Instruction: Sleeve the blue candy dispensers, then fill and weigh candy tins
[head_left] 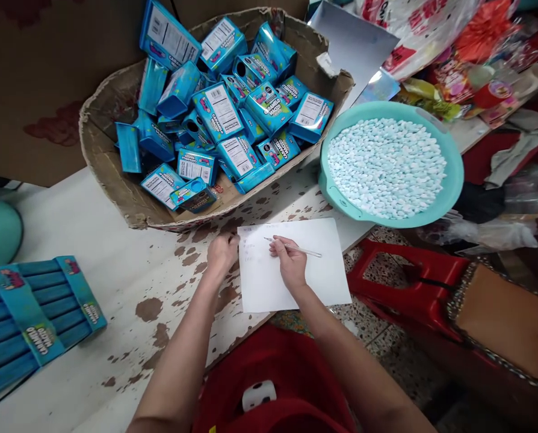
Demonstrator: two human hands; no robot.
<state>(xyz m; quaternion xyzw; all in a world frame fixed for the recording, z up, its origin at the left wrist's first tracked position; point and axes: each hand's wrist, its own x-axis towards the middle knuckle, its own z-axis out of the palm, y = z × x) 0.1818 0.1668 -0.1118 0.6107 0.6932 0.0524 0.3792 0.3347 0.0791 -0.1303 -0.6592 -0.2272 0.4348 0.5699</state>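
Observation:
A white sheet of paper (314, 276) lies near the edge of the worn white table (97, 228), with faint writing at its top left. My right hand (289, 261) rests on the sheet, closed around a thin pen (306, 251) whose tip points left onto the paper. My left hand (221, 252) is curled into a loose fist at the sheet's left edge, pressing down beside it, with nothing visible inside it.
A torn cardboard box (111, 174) full of several small blue candy boxes (219, 111) sits behind the paper. A teal basin (452, 180) of white tablets stands at the right. A blue display tray (29, 319) lies at left. A red stool (408, 282) stands below.

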